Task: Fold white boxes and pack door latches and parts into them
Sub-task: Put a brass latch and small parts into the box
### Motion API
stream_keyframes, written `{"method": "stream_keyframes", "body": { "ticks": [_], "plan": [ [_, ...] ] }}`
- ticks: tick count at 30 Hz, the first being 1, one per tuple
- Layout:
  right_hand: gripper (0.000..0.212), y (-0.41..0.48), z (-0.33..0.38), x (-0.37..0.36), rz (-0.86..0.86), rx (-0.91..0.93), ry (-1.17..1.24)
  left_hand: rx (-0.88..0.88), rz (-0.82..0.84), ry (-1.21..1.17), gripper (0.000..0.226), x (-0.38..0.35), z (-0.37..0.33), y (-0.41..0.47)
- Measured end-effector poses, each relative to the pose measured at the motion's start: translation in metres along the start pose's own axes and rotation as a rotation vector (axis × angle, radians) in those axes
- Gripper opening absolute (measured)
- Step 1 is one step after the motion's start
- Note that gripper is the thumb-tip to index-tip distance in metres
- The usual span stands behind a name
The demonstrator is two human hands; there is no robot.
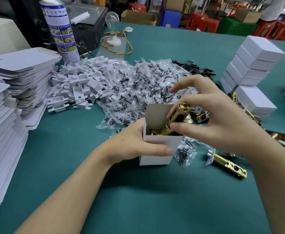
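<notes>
Gripping the open white box (pixel 157 146) upright on the green worktop (pixel 138 191), the left hand (pixel 135 144) steadies it while the right hand (pixel 211 122) pinches a brass door latch (pixel 175 119), tilted, its lower end inside the box.

The left grip (pixel 135 142) and right grip (pixel 219 122) are bare hands with slim fingers (pixel 189 84). The nail on the left thumb (pixel 158 149) is short, rounded and plain. Behind each grip, the left forearm (pixel 74 188) and right forearm (pixel 276 183) are uncovered to the picture's edge.
</notes>
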State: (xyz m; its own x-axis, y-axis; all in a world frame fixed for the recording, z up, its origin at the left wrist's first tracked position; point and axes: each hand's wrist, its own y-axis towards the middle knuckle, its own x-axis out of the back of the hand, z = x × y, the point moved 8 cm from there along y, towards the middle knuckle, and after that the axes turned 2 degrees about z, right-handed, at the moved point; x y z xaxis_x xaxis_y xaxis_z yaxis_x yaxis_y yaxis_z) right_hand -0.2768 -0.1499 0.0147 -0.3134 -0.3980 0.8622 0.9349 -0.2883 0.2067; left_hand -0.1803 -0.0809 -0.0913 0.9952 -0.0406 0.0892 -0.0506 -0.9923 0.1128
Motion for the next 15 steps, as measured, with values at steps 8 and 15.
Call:
{"method": "stream_keyframes", "body": {
  "ticks": [8, 15],
  "plan": [
    [0.038, -0.007, 0.01, -0.019, 0.269, -0.026, -0.189, 0.144, 0.145, 0.149, 0.067, -0.004, 0.009, -0.007],
    [0.056, -0.011, 0.011, -0.029, 0.385, -0.123, -0.277, 0.173, 0.189, 0.147, 0.063, -0.007, 0.008, -0.01]
  ]
}}
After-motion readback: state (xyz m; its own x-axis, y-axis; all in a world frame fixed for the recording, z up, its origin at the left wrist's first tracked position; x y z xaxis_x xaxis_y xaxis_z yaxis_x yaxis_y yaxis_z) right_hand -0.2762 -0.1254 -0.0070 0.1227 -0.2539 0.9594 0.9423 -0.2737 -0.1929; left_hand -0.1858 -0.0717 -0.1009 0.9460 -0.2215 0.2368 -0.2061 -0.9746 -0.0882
